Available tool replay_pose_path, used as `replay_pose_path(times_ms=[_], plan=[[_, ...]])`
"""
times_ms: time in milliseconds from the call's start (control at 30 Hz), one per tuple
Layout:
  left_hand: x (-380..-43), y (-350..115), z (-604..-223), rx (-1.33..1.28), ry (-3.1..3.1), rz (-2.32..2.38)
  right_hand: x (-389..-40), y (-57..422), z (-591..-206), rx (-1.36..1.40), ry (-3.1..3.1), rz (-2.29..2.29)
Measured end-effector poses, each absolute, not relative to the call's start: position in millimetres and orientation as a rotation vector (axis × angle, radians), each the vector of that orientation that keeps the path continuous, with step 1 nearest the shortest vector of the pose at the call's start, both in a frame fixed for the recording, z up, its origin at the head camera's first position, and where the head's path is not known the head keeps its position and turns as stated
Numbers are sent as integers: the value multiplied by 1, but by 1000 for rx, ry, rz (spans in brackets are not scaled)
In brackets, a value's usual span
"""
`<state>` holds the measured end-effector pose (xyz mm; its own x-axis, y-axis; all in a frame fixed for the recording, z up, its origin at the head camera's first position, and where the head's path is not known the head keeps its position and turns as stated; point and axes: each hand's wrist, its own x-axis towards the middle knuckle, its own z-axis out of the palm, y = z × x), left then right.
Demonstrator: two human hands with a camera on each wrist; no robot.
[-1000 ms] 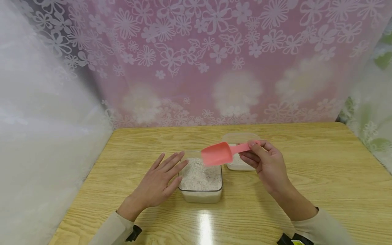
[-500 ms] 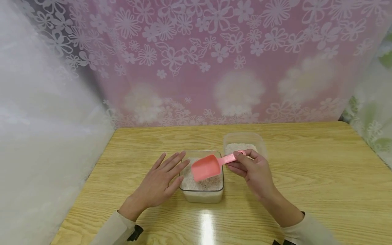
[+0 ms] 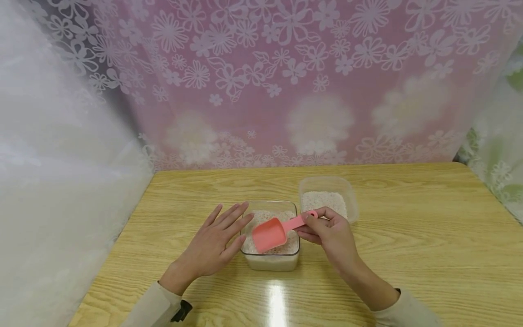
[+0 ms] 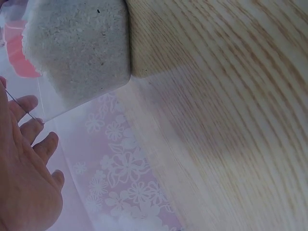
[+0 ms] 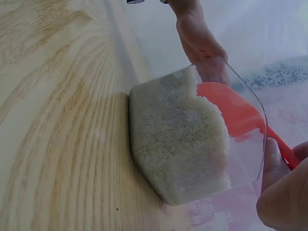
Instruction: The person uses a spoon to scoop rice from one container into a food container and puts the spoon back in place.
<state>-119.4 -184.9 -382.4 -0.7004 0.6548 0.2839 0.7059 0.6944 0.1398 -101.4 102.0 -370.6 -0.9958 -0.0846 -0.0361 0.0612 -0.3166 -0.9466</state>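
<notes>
A clear square container (image 3: 271, 263) of white rice (image 3: 263, 215) stands mid-table. My left hand (image 3: 209, 249) rests along its left rim, fingers straight and spread. With thumb and fingers, my right hand (image 3: 336, 240) pinches the handle of a pink scoop (image 3: 269, 235) at the container's right side. The scoop's bowl is inside the container, tilted, its front edge low at the rice. Through the clear wall in the right wrist view, the pink bowl (image 5: 228, 108) touches the rice surface (image 5: 178, 139). The left wrist view shows part of the bowl (image 4: 19, 53) above the rice.
Behind and to the right stands a second clear container (image 3: 351, 195) with a shallower fill of rice (image 3: 324, 200). Both sit on a wood-grain table (image 3: 408, 227). A pink flowered curtain (image 3: 245, 113) hangs along the far edge, with a whitish sheet (image 3: 73, 181) at the left.
My right hand has brought the scoop left and down, from above the container to the rice inside. More of the rear container shows now. My left hand has stayed at the rim.
</notes>
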Motion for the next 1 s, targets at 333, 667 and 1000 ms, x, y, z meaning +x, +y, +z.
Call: replay_pose_path(times_ms=[333,667,1000], plan=[[-119,-184,-381,-1096,-2695,-375,-100,107,-363,-18,1843,-2403],[-118,-184,-382,-1088,-2703,-356,-97,108,-363,-41,1924,-2353],[-119,-186,-383,-1100,-2688,-380,-93,108,-365,-82,2012,-2327]])
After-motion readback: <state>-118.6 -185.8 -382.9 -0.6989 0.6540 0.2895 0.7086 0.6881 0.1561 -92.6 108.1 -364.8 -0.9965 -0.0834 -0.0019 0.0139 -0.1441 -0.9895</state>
